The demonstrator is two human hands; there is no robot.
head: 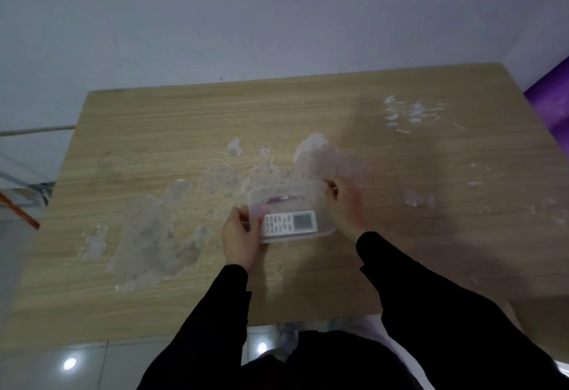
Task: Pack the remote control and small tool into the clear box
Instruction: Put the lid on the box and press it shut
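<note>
A clear plastic box point(320, 201) sits in the middle of the wooden table point(154, 118). Inside it, along the near side, lies a white remote control point(291, 222) with a grey screen at its right end. A small reddish tool with a metal tip point(278, 199) lies along the far side of the box. My left hand point(240, 235) grips the box's left end, fingers over the rim. My right hand point(346, 208) is blurred and rests against the box's right end; a clear lid seems to cover the box, though I cannot be sure.
The tabletop carries large patches of whitish residue point(160, 229) left of the box and flakes at the far right point(409, 114). A white wall stands behind the table. A purple object point(554, 97) is at the right edge. Tiled floor shows below the near table edge.
</note>
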